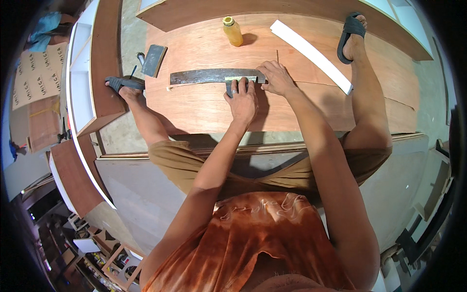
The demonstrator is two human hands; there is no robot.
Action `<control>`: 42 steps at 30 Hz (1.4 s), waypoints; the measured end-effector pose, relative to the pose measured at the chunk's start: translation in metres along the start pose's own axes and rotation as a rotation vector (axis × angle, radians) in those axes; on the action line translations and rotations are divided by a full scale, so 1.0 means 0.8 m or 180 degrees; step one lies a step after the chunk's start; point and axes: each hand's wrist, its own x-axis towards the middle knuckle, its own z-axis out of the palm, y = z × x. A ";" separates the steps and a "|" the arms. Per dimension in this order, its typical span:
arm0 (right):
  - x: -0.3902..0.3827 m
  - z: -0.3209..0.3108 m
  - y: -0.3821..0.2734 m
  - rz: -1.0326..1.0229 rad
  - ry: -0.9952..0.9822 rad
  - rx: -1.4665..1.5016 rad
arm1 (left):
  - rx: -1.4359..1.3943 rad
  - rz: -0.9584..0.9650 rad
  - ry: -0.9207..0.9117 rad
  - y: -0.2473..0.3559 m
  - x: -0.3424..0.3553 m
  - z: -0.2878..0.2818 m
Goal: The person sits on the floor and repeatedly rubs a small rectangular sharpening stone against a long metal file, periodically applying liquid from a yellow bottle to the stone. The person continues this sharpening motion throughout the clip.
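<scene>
While both hands press down, head view shows: left hand [242, 100] flat, fingers together on dark metal strip [214, 76], 12 o'clock on brown wood sheet [204, 109]. Right hand [276, 78] fingers spread, holding strip end. Curved line partly marked; rest looks left. Yellow bottle [233, 31] farther, 12 o'clock.

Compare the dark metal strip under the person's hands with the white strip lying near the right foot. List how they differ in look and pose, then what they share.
The dark metal strip is grey and mottled; the white strip is clean and bright. The metal strip lies level across the picture, the white strip slants diagonally. The left hand and right hand press on the metal strip; nothing touches the white strip. Both are long, flat and lie on the plywood sheet.
</scene>
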 end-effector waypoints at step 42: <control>-0.004 -0.008 -0.001 0.0460 -0.0121 0.0436 | 0.0057 -0.0125 -0.0916 0.010 -0.007 -0.026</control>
